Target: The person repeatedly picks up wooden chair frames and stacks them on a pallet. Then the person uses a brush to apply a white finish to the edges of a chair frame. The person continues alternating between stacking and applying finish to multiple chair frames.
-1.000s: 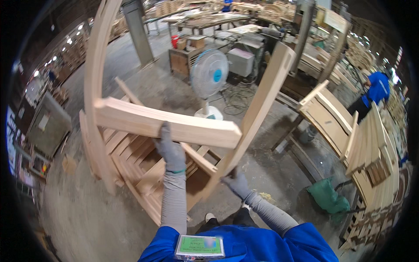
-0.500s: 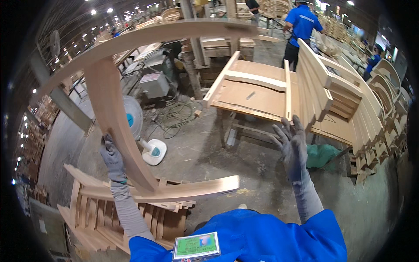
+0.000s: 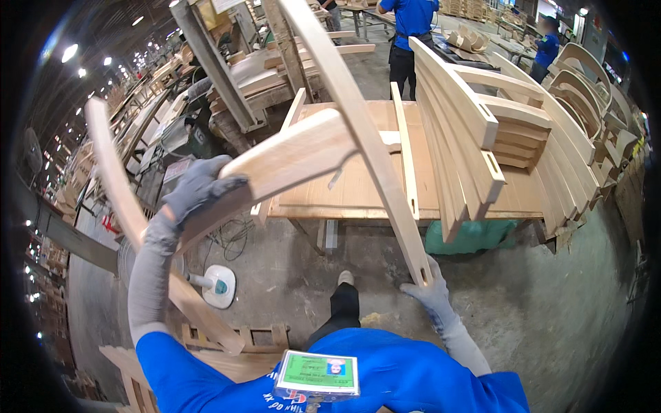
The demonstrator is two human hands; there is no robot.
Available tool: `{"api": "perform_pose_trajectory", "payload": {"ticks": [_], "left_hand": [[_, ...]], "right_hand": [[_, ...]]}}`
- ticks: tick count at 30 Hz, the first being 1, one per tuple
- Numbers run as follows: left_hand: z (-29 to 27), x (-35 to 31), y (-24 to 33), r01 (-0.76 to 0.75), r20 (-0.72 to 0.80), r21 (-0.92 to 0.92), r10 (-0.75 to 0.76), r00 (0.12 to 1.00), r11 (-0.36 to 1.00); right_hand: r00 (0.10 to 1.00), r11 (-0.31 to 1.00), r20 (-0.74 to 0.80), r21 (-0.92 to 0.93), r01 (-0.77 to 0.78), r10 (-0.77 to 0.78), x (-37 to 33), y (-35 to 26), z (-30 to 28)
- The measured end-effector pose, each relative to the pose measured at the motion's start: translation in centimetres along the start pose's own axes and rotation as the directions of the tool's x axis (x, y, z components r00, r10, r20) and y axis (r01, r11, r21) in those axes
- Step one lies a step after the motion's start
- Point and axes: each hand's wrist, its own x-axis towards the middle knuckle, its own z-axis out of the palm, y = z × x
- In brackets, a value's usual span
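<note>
I hold up an H-shaped wooden chair frame (image 3: 296,153), tilted in front of me. It has two long, gently curved rails joined by a wide crosspiece. My left hand (image 3: 195,189), in a grey glove, is closed over the edge of the crosspiece. At the near end of the right rail (image 3: 375,158), my gloved right hand (image 3: 432,292) grips beside a slot; part of its fingers is behind the wood. The left rail (image 3: 113,162) passes behind my left forearm.
Ahead, a worktable (image 3: 323,206) bears another wooden frame. Several similar frames (image 3: 458,124) lean in a row on its right. A green bag (image 3: 471,237) lies beneath. A white fan base (image 3: 220,286) stands on the floor at left. A person in blue (image 3: 410,34) stands beyond the table.
The chair frame has turned and moved right, toward the worktable. My right hand, open and apart before, now grips a rail's end. My left hand has risen with the crosspiece.
</note>
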Motion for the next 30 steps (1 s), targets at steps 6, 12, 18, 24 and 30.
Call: {"api": "perform_pose_trajectory", "payload": {"ticks": [6,12,18,24,30], "left_hand": [[8.5,18.8,-3.1,-0.085,0.246,-0.019,0.088,0.965,0.996],[15.0,32.9,-4.2,-0.14,0.385,-0.178,0.2,0.901,0.974],[21.3,42.1,-6.4,-0.137,0.415,-0.234,0.227,0.881,0.962],[26.6,44.0,-8.6,-0.075,0.279,-0.322,0.17,0.945,0.944],[26.0,37.3,-6.2,-0.21,-0.435,-0.639,-0.123,0.892,0.74]], "right_hand": [[0.906,0.889,-0.409,-0.368,-0.273,0.108,2.2,0.8,2.8],[0.791,0.919,-0.56,-0.122,-0.375,0.248,8.7,1.0,4.4],[0.788,0.941,-0.542,0.015,-0.338,0.292,14.5,2.8,4.7],[0.802,0.936,-0.531,-0.045,-0.349,0.274,17.3,1.7,5.4],[0.847,0.96,-0.509,-0.127,-0.25,0.153,16.5,3.0,5.0]]}}
